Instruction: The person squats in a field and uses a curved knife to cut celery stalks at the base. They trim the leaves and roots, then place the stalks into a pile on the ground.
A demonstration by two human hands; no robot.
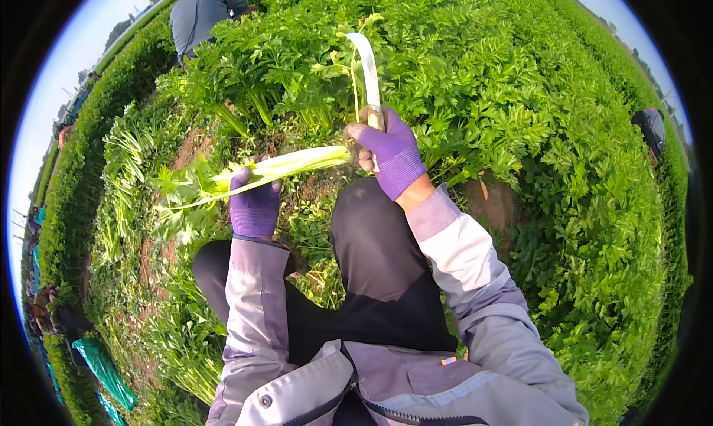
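My left hand (254, 203), in a purple glove, grips a bunch of celery (301, 161) by the stalks near its leaves. The bunch lies level, its leaves to the left and its cut root end to the right. My right hand (390, 147), gloved alike, is shut around the pale handle of a sickle (367, 69). The curved blade points upward, away from me. A thin celery stalk (355, 83) with yellowish leaves rises beside the blade; whether my right hand holds it, I cannot tell. The root end is close to my right fingers.
Standing celery plants (468, 80) fill the front and right. Cut celery (125, 164) lies in a row at left. A person (200, 16) bends over the plants at upper left. Green plastic sheeting (106, 373) is at lower left. My bent knee (373, 242) is below my hands.
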